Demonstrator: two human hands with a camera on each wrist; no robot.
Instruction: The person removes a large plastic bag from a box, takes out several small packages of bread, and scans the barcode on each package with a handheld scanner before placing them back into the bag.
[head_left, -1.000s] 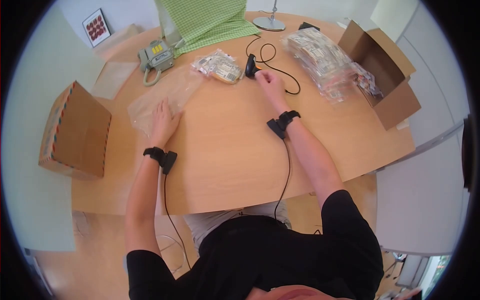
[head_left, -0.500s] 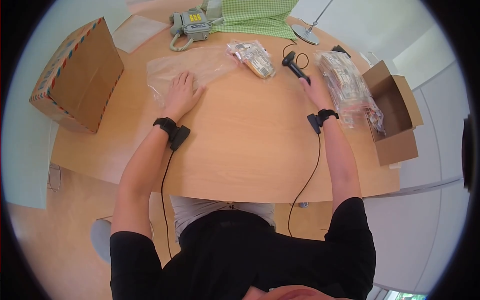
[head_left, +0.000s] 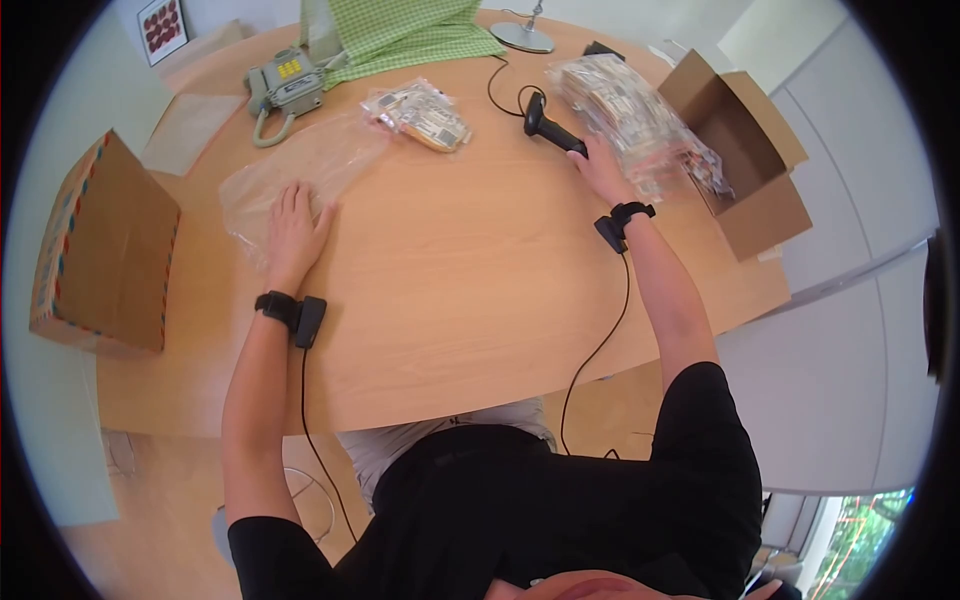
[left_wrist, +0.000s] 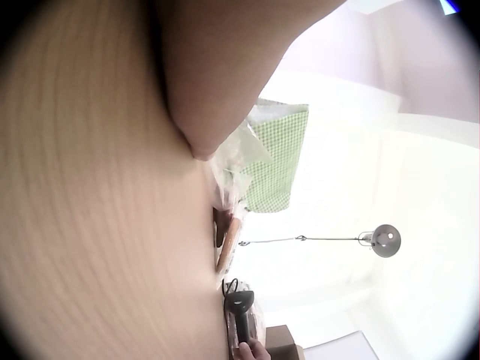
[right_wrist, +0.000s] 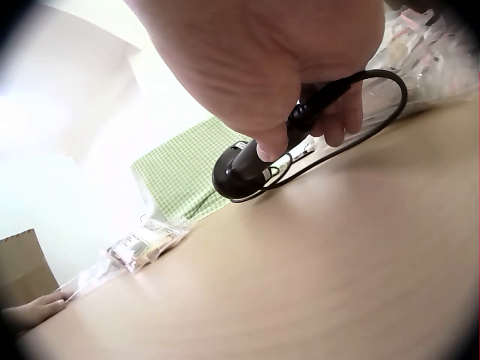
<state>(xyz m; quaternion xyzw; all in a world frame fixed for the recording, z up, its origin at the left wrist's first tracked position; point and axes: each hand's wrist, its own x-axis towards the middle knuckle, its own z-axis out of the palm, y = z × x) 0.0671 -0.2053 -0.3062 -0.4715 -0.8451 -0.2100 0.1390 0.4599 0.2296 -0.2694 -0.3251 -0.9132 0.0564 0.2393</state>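
The right hand (head_left: 607, 172) grips the handle of a black corded scanner (head_left: 550, 127), whose head points away to the upper left. In the right wrist view the thumb and curled fingers of the hand (right_wrist: 300, 90) wrap the scanner (right_wrist: 244, 169), its cable looping out below. The left hand (head_left: 294, 238) lies flat, fingers extended, on the near edge of a clear plastic bag (head_left: 262, 186). Between the hands, farther back, sits a small clear packet with printed labels (head_left: 420, 115). A larger pile of bagged packets (head_left: 625, 105) lies just beyond the right hand.
An open cardboard box (head_left: 745, 165) stands at the right, and another box with a striped edge (head_left: 115, 250) at the left. Along the back are a grey telephone (head_left: 287, 85), green checked cloth (head_left: 400, 35) and a lamp base (head_left: 522, 38). The table's near edge curves before the person.
The right hand has drawn the scanner rightward and nearer the bagged pile, its grip now around the handle. The left hand stays on the plastic bag. The head view has shifted.
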